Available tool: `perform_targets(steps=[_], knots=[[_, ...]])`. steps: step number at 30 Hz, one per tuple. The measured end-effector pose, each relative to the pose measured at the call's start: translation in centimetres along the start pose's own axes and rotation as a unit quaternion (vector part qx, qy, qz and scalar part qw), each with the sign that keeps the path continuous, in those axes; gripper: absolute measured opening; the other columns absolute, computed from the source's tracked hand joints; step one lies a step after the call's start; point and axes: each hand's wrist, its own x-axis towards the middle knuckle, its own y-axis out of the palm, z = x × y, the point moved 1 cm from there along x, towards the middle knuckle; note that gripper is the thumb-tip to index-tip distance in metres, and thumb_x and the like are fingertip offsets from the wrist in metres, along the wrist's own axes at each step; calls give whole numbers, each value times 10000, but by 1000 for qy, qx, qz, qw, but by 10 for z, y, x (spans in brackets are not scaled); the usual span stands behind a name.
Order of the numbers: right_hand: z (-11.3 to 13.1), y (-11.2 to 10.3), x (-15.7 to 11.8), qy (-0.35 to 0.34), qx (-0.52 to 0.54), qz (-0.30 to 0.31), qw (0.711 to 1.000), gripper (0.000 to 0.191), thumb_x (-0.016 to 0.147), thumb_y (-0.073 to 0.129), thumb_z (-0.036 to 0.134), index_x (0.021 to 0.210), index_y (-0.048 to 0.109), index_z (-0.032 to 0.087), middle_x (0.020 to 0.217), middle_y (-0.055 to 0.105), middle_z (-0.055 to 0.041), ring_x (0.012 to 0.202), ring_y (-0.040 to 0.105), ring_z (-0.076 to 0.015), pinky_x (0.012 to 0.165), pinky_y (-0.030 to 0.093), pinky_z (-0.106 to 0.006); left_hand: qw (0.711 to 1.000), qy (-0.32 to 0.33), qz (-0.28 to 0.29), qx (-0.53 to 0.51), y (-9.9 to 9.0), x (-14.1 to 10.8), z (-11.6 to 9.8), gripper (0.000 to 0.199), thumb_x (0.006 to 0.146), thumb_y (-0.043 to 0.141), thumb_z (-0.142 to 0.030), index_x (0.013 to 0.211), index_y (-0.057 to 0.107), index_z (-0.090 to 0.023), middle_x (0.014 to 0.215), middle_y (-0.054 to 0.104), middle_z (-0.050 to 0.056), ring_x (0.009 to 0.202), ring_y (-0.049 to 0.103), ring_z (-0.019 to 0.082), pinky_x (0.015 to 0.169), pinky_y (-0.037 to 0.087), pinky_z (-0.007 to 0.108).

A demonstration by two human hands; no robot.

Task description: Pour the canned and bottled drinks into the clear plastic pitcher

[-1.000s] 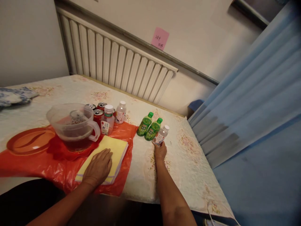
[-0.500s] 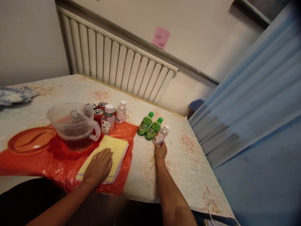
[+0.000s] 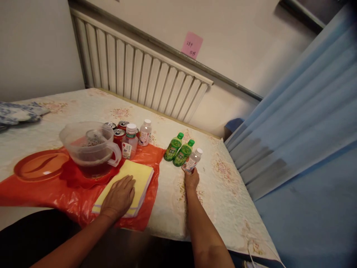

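Note:
My left hand (image 3: 119, 195) lies flat, fingers stretched out, on a folded yellow cloth (image 3: 142, 173) with pale purple edging. That cloth rests on an orange-red plastic sheet (image 3: 153, 152). To the right, my right hand (image 3: 192, 179) is wrapped round the lower part of a clear bottle (image 3: 192, 160) with a white cap, which stands on the bed or table cover. Just left of it are two green-capped drink bottles, one nearer (image 3: 182, 154) and one farther (image 3: 173, 147). Some fingers of my right hand are hidden behind the bottle.
A clear plastic jug (image 3: 89, 143) with dark liquid stands on a red scalloped mat (image 3: 68, 180). Beside it are several drink cans (image 3: 119, 136) and two more white-capped bottles (image 3: 129, 145). A radiator (image 3: 139, 67) lines the wall; a blue curtain (image 3: 301, 111) hangs at right.
The whole view has shifted very slightly. Both hands keep their places, the left on the cloth and the right on the clear bottle.

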Motion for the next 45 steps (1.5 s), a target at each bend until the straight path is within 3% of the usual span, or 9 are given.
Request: perform_targets(steps=[11, 17, 24, 29, 32, 38, 42, 45], knots=[[-3, -2, -11, 35, 23, -24, 999, 481, 735, 631, 363, 1162, 656, 142, 1071, 750, -163, 934, 677, -283, 779, 468, -328, 1000, -2, 0, -12, -1, -2, -2, 354, 947, 442, -227, 1193, 685, -150, 1342, 668, 173, 1301, 584, 309, 1104, 443, 502], [10, -2, -51, 44, 40, -27, 998, 439, 777, 569, 323, 1162, 661, 133, 1040, 758, -161, 916, 702, -272, 812, 495, -340, 1000, -9, -3, -18, -4, -2, -5, 341, 924, 456, -196, 1171, 690, -168, 1322, 677, 167, 1283, 596, 299, 1093, 453, 488], [44, 11, -114, -19, 56, 27, 998, 366, 791, 534, 272, 1091, 700, 142, 998, 756, -137, 897, 707, -267, 830, 521, -355, 1000, 0, 10, -1, -5, -2, -5, 344, 931, 446, -184, 1184, 676, -143, 1319, 675, 173, 1286, 586, 305, 1091, 444, 479], [57, 12, -125, -143, -8, 54, 988, 368, 819, 509, 221, 1126, 697, 144, 1076, 714, -164, 1017, 653, -298, 931, 493, -410, 1000, 5, -10, -9, 1, -6, -1, 336, 925, 462, -191, 1181, 673, -142, 1314, 677, 176, 1280, 588, 308, 1095, 436, 482], [59, 12, -125, -178, -52, 55, 981, 361, 843, 475, 195, 1129, 689, 140, 1073, 703, -170, 1025, 637, -307, 929, 492, -424, 1000, 5, -11, -20, 5, -7, 2, 334, 915, 476, -186, 1179, 676, -153, 1315, 679, 165, 1285, 585, 299, 1112, 423, 475], [61, 13, -126, -195, -85, 47, 976, 334, 856, 467, 190, 1109, 683, 157, 1031, 693, -152, 982, 628, -302, 898, 498, -412, 992, -39, 100, -64, -11, 12, -5, 306, 879, 510, -191, 1107, 713, -164, 1293, 686, 164, 1250, 602, 334, 1051, 475, 508], [64, 11, -126, -206, -90, 48, 973, 318, 862, 462, 183, 1095, 677, 154, 982, 680, -131, 944, 619, -288, 881, 501, -405, 981, -19, 157, -115, -27, 37, -8, 348, 907, 473, -186, 1174, 693, -146, 1310, 677, 166, 1237, 614, 314, 1072, 476, 492], [64, 10, -126, -212, -95, 45, 972, 304, 877, 463, 186, 1093, 674, 150, 974, 680, -128, 933, 622, -283, 870, 505, -402, 972, 5, 168, -163, -21, 47, -2, 378, 908, 465, -159, 1218, 680, -126, 1333, 673, 155, 1278, 597, 288, 1141, 443, 447]])
